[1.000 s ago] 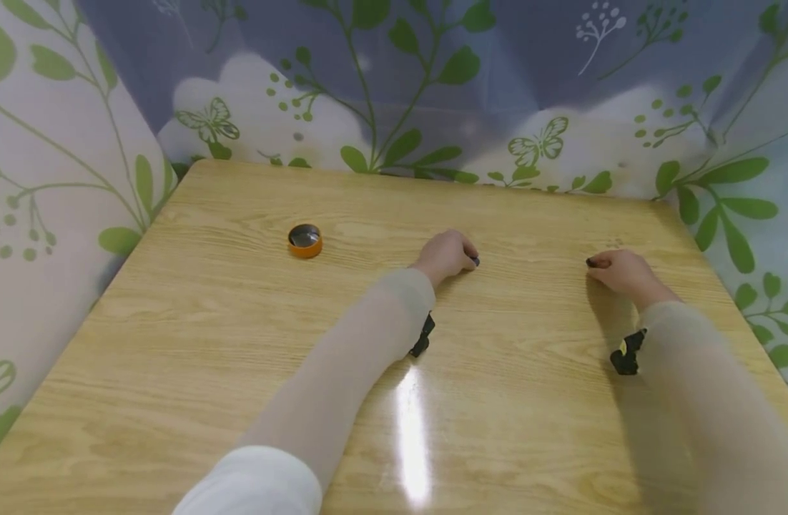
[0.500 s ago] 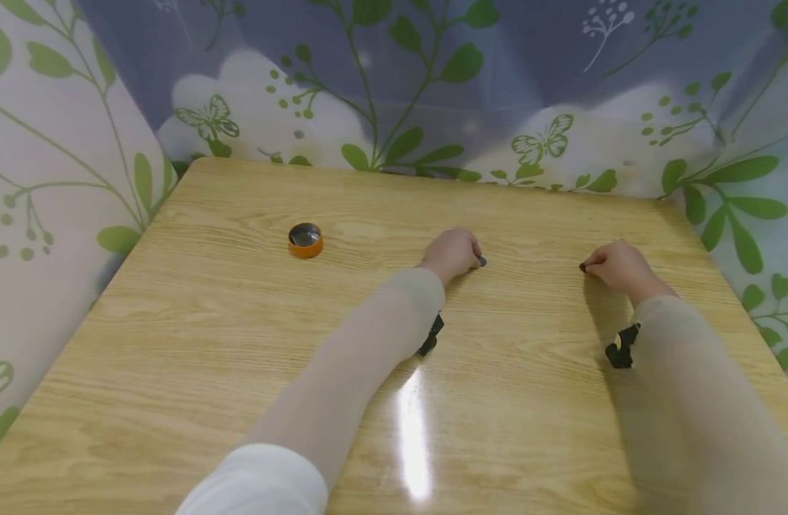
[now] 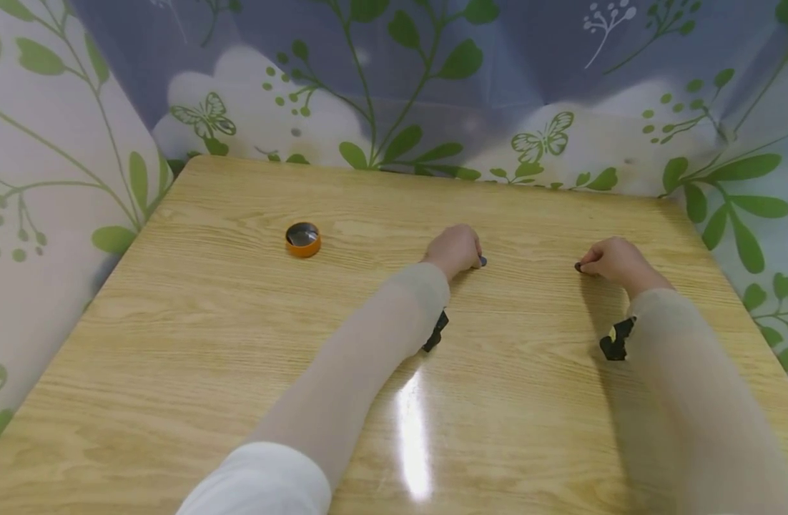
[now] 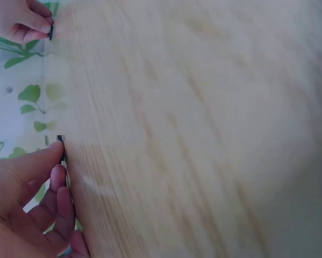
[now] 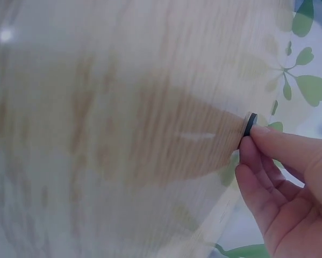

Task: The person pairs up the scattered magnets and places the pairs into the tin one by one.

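In the head view my left hand (image 3: 454, 250) is low over the right middle of the table, pinching a small dark disc (image 3: 483, 262) whose edge shows past the fingers. The left wrist view has the thumb on this thin black disc (image 4: 61, 141), the other fingers curled below it close along the tabletop. Farther right, my right hand (image 3: 616, 261) grips another small black disc (image 3: 578, 267) between thumb and fingertips. Seen from the right wrist, that disc (image 5: 250, 124) stands on edge right at the table surface. A gap of bare wood separates the two hands.
A round orange container (image 3: 304, 247) with a dark inside stands at the back left of the wooden table (image 3: 175, 322). Leaf-patterned cloth (image 3: 432, 93) hangs along the table's back and sides. Black wrist cameras (image 3: 616, 340) hang under the sleeves.
My right hand has moved a little left with its disc, and my left hand slightly right with its own. The gap between them has narrowed. The orange container stays in place.
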Available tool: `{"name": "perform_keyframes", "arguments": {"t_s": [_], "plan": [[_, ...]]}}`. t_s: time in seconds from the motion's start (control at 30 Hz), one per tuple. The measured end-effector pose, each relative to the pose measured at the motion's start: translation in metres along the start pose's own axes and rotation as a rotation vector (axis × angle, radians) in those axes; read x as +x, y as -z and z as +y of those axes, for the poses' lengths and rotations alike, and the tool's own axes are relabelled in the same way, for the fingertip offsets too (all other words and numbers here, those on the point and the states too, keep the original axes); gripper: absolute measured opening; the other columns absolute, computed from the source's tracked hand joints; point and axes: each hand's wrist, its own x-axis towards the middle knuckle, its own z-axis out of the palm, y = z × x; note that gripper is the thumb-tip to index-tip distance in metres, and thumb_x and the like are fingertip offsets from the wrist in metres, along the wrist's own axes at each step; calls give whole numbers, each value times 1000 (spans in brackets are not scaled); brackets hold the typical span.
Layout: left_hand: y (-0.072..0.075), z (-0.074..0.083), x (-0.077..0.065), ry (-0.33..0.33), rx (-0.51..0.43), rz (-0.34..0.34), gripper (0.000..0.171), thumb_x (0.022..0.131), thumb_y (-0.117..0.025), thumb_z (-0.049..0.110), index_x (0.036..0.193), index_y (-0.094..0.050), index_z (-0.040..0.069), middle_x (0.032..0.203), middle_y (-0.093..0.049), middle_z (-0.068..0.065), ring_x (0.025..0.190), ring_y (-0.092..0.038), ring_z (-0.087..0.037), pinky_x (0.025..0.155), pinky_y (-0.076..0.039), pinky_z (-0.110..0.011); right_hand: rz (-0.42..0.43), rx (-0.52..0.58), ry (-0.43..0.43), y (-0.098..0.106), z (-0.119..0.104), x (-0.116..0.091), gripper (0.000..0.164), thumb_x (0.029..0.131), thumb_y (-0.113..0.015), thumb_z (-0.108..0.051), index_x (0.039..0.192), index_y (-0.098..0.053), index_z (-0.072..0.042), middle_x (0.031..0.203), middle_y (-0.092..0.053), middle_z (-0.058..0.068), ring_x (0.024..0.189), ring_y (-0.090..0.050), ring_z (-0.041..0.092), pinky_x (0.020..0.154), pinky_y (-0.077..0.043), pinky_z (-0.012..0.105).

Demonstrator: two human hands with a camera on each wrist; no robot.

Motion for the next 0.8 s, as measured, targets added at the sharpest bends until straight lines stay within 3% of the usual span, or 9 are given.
{"name": "perform_keyframes", "arguments": {"t_s": [0.27,0.8], "plan": [[-4,7,2,43,10,-6,6,82,-73,25,83,-67,23,88,-62,9,80,-54,-10,75,-46,-36,27,41,4,-4,-1,0,14,88,-62,-6,87,-64,8,91,-61,23,83,-51,32,74,-40,44],[-1,13,1,45,20,-5,6,82,-73,23,88,-70,23,91,-64,9,82,-55,-12,82,-43,-41,53,16,15,-3,-3,-2,12,89,-61,-5,86,-62,7,88,-60,21,81,-49,32,73,-40,45]]}}
